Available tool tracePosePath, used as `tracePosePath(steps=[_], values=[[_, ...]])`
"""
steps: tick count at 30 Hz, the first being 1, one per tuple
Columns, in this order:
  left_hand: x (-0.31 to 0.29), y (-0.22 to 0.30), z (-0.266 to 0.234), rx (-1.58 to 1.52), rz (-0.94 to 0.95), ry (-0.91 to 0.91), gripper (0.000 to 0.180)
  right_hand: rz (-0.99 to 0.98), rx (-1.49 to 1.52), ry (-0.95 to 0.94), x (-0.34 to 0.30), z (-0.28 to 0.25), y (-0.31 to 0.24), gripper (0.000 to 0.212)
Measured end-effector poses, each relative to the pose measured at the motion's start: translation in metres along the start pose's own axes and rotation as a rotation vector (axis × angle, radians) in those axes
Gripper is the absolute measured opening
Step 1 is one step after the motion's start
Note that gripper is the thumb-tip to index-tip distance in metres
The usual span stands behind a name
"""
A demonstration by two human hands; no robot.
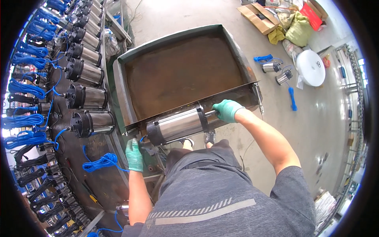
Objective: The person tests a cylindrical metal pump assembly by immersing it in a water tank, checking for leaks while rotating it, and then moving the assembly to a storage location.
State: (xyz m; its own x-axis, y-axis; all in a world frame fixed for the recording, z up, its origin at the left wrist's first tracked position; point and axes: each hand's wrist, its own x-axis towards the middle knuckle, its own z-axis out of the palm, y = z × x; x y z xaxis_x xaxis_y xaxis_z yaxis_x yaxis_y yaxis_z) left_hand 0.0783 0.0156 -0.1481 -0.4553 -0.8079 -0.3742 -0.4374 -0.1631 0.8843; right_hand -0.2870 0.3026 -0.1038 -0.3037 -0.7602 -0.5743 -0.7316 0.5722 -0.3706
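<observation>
**At the Near Edge of a Metal Tank (125, 93), a Steel Cylinder (179, 126) in Green-Gloved Grip**

From my remote seat, I see the steel cylinder lying on a slant, black-capped at both ends, along the side of the metal tank closest to the wearer. The right hand (227, 111) is closed on the short rod (211, 113) jutting from its right end. The left hand (134, 156) is well apart from the right, just beside the cylinder's left cap; a blue cable (122, 170) runs to it from a loose coil (100, 162), though I cannot tell whether the fingers grip it. The tank's inside is brown (water or rust, I cannot say which).

To the left, a dark tabletop (75, 154) carries a row of similar cylinders (87, 97), with blue bundles (25, 120) beyond them. On the pale floor (276, 114) to the right lie two smaller cylinders (283, 77) near a white disc (310, 68); farther off, I make out an open cardboard box (258, 18) beside a yellow-green sack (299, 29).
</observation>
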Motion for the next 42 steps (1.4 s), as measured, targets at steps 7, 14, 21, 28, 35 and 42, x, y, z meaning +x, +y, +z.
tracePosePath(steps=[7, 14, 21, 28, 35, 42], values=[[-0.026, 0.026, 0.039, 0.285, 0.293, -0.045, 0.03, 0.1, 1.109, 0.163, -0.013, 0.013, 0.009, 0.032], [-0.03, 0.027, 0.047, 0.256, 0.204, -0.014, 0.031, 0.021, 1.52, 0.29, -0.018, 0.044, 0.052, 0.017], [-0.035, 0.022, 0.05, 0.201, 0.061, 0.019, 0.042, 0.332, 1.99, 1.023, -0.06, 0.073, 0.102, 0.016], [-0.037, 0.027, 0.058, 0.219, 0.055, 0.046, 0.043, 0.482, 1.785, 1.338, -0.033, 0.09, 0.148, 0.019], [-0.043, 0.035, 0.061, 0.244, 0.055, 0.05, 0.049, 0.816, 0.948, 1.253, -0.069, 0.114, 0.144, 0.03], [-0.038, 0.04, 0.057, 0.27, -0.012, -0.011, 0.052, 0.74, 1.289, 1.036, -0.1, 0.105, 0.254, 0.034]])
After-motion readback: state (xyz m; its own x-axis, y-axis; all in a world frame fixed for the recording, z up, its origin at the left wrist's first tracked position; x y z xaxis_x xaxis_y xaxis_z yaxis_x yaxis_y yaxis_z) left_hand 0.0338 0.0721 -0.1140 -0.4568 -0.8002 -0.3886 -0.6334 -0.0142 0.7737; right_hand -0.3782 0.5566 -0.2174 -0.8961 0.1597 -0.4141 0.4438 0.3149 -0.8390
